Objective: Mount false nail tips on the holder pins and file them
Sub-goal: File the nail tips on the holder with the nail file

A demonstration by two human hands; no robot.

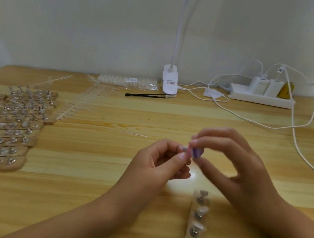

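Observation:
Above the middle of the wooden table, my left hand (163,160) pinches a small clear nail tip (184,148) between thumb and fingers. My right hand (233,163) pinches a small purple and pink file block (195,152) against that tip; both are blurred. A wooden holder strip (196,226) with metal pins lies in front of my right forearm; three pins carry clear tips and one shows a white pad.
Many wooden holder strips (4,128) with mounted tips lie at the left. Clear tip sprues (85,102), a bag of tips (129,81), a black tool (145,95), a clip lamp (170,80), a power strip (261,97) and white cables (295,139) sit behind.

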